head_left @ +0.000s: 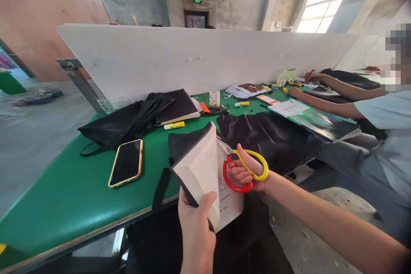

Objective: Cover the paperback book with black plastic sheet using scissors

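Note:
My left hand [199, 224] grips an open book [201, 169] with a dark cover, its thumb pressed on the pages. The book is held tilted at the table's front edge, and a printed page [229, 205] hangs out on its right side. In my right hand [244, 169] is a pair of scissors [261, 167] with one yellow and one red handle loop. The scissor blades point up and left at the page's upper part; their tips are partly hidden by the book. Black fabric [257, 130] lies just behind the scissors.
On the green table [64, 192] lie a phone [126, 163], a black bag [118, 124], a black notebook [180, 105], glue sticks [174, 125] and a small jar [214, 99]. A white partition [205, 60] stands behind. To the right, a co-worker [390, 115] sits near a green-covered book [311, 115].

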`<state>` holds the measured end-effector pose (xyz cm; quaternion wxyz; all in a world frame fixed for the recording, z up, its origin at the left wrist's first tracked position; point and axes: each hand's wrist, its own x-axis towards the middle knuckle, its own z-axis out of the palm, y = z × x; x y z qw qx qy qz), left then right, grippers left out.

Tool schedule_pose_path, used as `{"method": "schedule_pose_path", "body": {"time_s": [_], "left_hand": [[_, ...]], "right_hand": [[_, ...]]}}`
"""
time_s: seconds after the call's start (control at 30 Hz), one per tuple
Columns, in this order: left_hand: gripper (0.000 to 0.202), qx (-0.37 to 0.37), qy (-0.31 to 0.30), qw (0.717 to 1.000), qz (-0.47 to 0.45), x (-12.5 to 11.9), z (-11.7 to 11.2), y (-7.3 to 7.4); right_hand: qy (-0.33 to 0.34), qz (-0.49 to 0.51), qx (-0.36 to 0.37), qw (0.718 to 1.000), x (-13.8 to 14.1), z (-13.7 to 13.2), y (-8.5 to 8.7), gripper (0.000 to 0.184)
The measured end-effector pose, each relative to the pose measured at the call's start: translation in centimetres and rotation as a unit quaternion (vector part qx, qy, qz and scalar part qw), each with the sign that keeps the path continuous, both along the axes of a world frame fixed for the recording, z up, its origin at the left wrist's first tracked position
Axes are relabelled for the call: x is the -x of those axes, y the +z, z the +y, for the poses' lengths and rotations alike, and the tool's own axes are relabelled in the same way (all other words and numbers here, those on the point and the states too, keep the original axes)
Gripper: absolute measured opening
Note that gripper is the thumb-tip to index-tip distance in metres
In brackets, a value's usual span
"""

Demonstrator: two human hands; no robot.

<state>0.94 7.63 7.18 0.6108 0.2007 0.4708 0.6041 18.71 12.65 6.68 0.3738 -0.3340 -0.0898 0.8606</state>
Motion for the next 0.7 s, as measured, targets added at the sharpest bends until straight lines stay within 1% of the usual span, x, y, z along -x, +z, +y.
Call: {"method": "schedule_pose_path", "body": {"time_s": [0.1,0.2,0.37,0.5,0.6,0.7], "left_hand": [[0.052,-0.001,0.003,1.0,-0.006,0.1,0.1,-0.4],[0.054,0.002,0.012,1.0,-0.004,0.1,0.1,-0.4],[0.055,0.012,0.025,1.0,-0.002,-0.1,0.0,0.3],[0.057,0.019,0.015,1.0,-0.001,-0.1,-0.1,0.7],[0.06,0.016,0.01,1.0,-0.007,0.0,-0.1,0.5],[0.063,0.005,0.011,1.0,-0.012,0.0,-0.1,0.4]], "right_hand": [[-0.001,0.002,-0.001,1.0,-0.2,0.0,-0.2,0.06],[0.001,0.001,-0.003,1.0,-0.3,0.0,-0.2,0.061],[0.01,-0.011,-0.007,1.0,-0.1,-0.2,-0.1,0.063],[0.021,-0.015,-0.022,0.999,0.1,-0.8,0.7,0.065],[0.016,-0.087,-0.083,0.993,-0.1,-1.8,1.7,0.063],[-0.017,-0.173,-0.137,0.975,-0.9,-2.7,2.8,0.062]]}}
